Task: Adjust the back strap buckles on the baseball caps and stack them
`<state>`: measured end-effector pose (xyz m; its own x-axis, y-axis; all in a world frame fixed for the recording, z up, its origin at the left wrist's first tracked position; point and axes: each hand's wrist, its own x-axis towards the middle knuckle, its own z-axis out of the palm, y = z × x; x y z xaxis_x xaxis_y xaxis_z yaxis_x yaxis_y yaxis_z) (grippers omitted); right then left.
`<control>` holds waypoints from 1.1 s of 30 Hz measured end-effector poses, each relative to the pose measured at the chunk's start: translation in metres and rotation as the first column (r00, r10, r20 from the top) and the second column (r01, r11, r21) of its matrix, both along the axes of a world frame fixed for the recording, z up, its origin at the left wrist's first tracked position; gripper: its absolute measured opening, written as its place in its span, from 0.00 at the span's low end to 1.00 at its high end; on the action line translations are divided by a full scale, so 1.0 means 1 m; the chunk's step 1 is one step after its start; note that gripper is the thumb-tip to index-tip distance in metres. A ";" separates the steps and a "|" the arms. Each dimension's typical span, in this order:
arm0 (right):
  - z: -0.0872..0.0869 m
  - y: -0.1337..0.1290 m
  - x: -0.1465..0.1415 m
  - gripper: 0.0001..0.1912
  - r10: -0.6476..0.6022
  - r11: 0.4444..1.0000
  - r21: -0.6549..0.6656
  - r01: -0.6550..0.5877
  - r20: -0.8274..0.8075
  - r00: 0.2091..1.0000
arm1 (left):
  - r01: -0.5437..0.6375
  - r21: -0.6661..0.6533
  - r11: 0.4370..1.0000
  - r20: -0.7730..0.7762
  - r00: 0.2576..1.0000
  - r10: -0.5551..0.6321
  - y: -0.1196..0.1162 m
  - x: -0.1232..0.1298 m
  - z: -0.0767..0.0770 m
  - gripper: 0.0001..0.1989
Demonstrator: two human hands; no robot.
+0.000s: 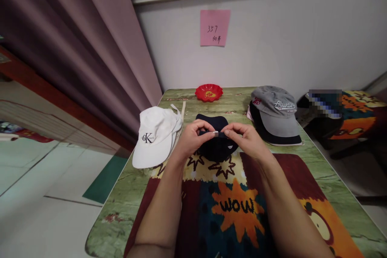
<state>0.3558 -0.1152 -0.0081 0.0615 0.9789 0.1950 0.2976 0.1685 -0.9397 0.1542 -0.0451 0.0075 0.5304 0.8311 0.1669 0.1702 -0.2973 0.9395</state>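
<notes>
Grip of the left hand [191, 139] closed, thumb and fingers pinching one side of a narrow dark strap [222, 134] just beside a small silvery metal buckle [215, 134]; grip of the right hand [249, 139] likewise closed on the strap, on the buckle's other side; strap drawn level between the two. It belongs to a dark navy, soft-looking fabric cap [216, 151], sited mid-desk at the far edge of the mat, between the forearms; small pale mark on its right side; whether the cap is lifted or resting cannot be told.

Left of the hands, a white fabric cap [155, 129] with black "CK" lettering, brim toward the wearer; loose pale strap ends behind it. Right, a grey fabric cap [272, 102] with white "Always" script, stacked on a black cap [259, 127]. Beyond, near the far edge, a red scalloped dish [208, 94] with a yellow motif.

Underneath, a multicoloured cloth mat [290, 171], maroon, teal and orange, "WOW" in a starburst; it lies on a green wood-patterned desk [110, 215]. Pink square paper note [215, 28] on the white wall [287, 36], handwritten "357"; mauve curtain [105, 28] at left.
</notes>
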 end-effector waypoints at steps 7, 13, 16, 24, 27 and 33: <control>-0.004 0.002 0.001 0.18 -0.027 0.999 0.027 0.029 -0.086 0.996 | 0.106 -0.054 0.993 0.008 0.994 -0.105 0.007 -0.008 -0.002 0.09; -0.008 0.001 0.021 0.19 0.102 0.994 -0.055 -0.099 0.063 0.993 | 0.047 -0.182 0.982 0.072 0.997 -0.034 0.014 -0.023 -0.002 0.15; -0.011 0.001 0.026 0.15 0.170 0.984 -0.068 -0.164 0.106 0.980 | 0.079 -0.206 0.975 0.035 0.997 -0.073 0.017 -0.029 -0.002 0.18; -0.012 0.003 0.022 0.15 0.136 0.991 -0.031 -0.133 0.122 0.983 | 0.120 -0.188 0.975 -0.081 0.987 -0.138 0.020 -0.034 -0.003 0.14; -0.010 0.002 0.022 0.15 0.133 0.991 -0.040 -0.129 0.134 0.982 | 0.110 -0.183 0.977 -0.055 0.991 -0.122 0.019 -0.032 -0.002 0.15; -0.009 0.000 0.021 0.16 0.114 0.992 -0.072 -0.105 0.123 0.986 | 0.107 -0.188 0.976 -0.071 0.990 -0.122 0.017 -0.031 0.000 0.15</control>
<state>0.3767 -0.1148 -0.0169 -0.0679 0.9892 0.1300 0.3976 0.1464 -0.9058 0.1232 -0.0283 0.0074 0.6292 0.7766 -0.0308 0.2235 -0.1429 0.9642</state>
